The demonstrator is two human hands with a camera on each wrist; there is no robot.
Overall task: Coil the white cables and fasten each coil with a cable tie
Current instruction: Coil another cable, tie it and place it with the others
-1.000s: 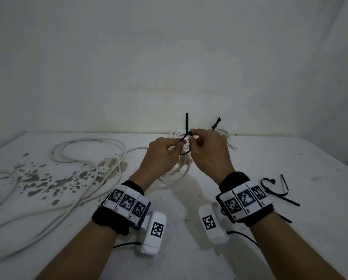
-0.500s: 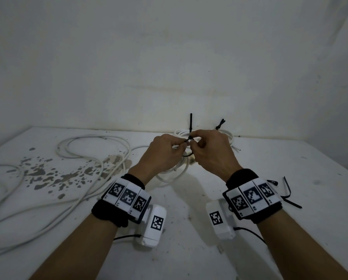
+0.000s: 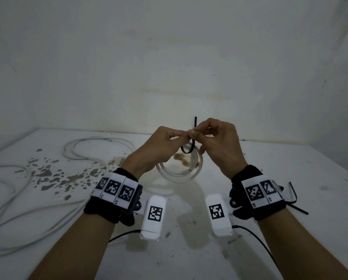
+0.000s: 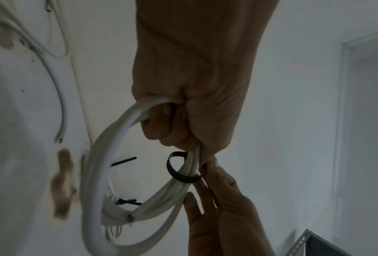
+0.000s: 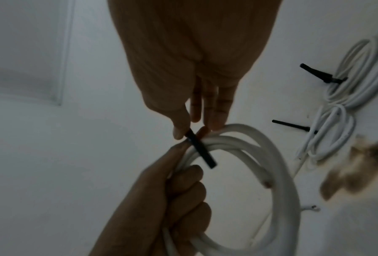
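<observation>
Coil: white cable coil (image 3: 179, 170) held up above the worktop (image 3: 290, 229), between the two hands and hanging down from them.
Cable tie: black cable tie (image 4: 179, 171) looped round the bunched strands near the top of the coil; its free end (image 3: 195, 122) stands up past the fingers in the head view.
Step in hand: closing the tie round the coil, as I judge it; whether the tail has already entered the head cannot be told.
How to do it well: keep all the strands bunched flat inside the loop, feed the tail straight through the head, then draw it snug so no turn slips out and the loose cable end (image 5: 267, 184) stays tucked.
Left hand: left hand (image 3: 161, 146) has its fingers curled round the coil's strands, thumb and forefinger meeting the other hand at the tie.
Right hand: right hand (image 3: 219, 142) pinches the tie strap between thumb and forefinger, the other fingers loosely extended and touching the coil.
Already tied: two finished coils (image 5: 358, 90) with black ties lie on the worktop behind.
Still loose: uncoiled white cable (image 3: 47, 199) sprawls on the left.
Spare ties: spare black ties (image 3: 292, 197) lie by the right wrist.
</observation>
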